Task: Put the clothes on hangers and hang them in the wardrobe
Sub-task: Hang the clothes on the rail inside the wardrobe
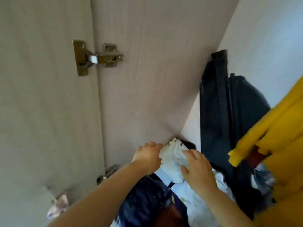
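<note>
Head view looks down into the wardrobe (147, 71), and both of your hands are on a white bundle (173, 163) of cloth pushed into the bottom corner, where the side panel meets the pale back wall. Your left hand (147, 158) curls its fingers over the bundle's left edge, right against the side panel; it seems to grip the cloth, though blur hides the fingertips. Your right hand (197, 169) lies flat on the bundle's right side with fingers spread and straight, thumb along the lower edge.

Navy clothes (146, 205) and a printed cloth (198, 203) are piled under your forearms. A dark garment (218, 115) hangs just right of the bundle, and a yellow garment (278, 136) crowds the right edge, leaving only a narrow gap around your right hand. The open door (41, 104) stands on the left, with its upper hinge (96, 58) well above and its lower hinge (107, 173) near your left wrist.
</note>
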Action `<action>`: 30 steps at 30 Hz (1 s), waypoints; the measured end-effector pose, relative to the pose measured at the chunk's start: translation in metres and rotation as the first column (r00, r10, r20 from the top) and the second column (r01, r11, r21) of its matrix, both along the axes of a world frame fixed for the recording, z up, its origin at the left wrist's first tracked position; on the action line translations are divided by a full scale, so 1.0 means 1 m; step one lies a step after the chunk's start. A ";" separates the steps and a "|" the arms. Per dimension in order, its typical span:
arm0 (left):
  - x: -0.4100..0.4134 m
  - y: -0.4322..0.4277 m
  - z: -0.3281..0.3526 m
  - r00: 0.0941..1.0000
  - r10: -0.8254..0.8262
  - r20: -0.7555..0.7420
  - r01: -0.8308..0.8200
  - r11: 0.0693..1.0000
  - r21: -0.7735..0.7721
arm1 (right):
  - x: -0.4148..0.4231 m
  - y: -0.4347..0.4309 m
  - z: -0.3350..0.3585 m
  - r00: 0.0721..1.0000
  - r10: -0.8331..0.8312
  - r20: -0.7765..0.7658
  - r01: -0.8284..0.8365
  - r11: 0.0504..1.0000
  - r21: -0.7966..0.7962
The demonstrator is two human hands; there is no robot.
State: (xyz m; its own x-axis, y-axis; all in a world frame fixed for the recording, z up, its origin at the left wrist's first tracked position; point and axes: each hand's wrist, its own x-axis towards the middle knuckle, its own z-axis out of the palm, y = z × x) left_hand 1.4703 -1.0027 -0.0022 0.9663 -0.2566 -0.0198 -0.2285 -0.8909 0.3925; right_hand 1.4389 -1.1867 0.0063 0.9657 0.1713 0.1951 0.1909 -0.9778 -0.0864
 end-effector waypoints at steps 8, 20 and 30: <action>-0.179 0.102 -0.085 0.833 0.487 -0.264 -0.474 0.873 0.115 | -0.063 0.100 -0.093 0.866 0.441 -0.237 -0.450 0.893 0.019; -0.426 0.227 -0.106 0.216 0.934 -0.283 -0.935 0.282 0.217 | -0.202 0.315 -0.118 0.320 0.871 -0.373 -0.928 0.367 0.063; -0.571 0.350 -0.101 -0.038 0.961 -0.272 -0.984 0.011 0.176 | -0.330 0.504 -0.109 0.059 0.934 -0.352 -0.997 0.072 0.022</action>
State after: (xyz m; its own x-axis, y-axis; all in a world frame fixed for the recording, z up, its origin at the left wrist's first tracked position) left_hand 0.8995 -0.6524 -0.1033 0.2120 0.9209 -0.3272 0.9533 -0.1212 0.2766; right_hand 1.1092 -0.6823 -0.1023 -0.1046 0.9826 -0.1536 0.9824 0.0781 -0.1697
